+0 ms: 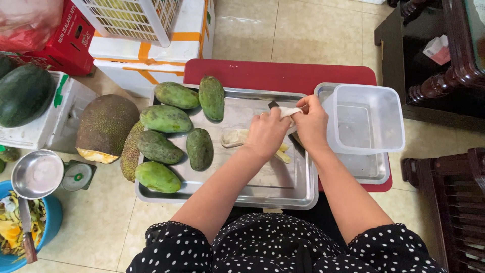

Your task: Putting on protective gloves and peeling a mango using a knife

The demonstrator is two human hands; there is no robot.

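Note:
Both my hands meet over a steel tray (283, 194) on a red table (273, 74). My left hand (267, 134) and my right hand (312, 124) together pinch a small pale, crumpled piece (289, 112), cloth or fruit flesh, I cannot tell which. A dark knife tip (273, 105) shows just behind it. Under my hands lie a pale peeled chunk (234, 137) and yellow strips (284, 154). Several green oblong fruits (165, 119) fill the tray's left half.
A clear plastic box (366, 120) stands on a second steel tray (371, 173) at the right. Cut jackfruit (105, 126), a watermelon (22, 94), foam boxes (151, 55), a scale with a metal bowl (38, 173) and a blue peel bucket (53, 217) crowd the left. Dark wooden furniture (439, 65) stands right.

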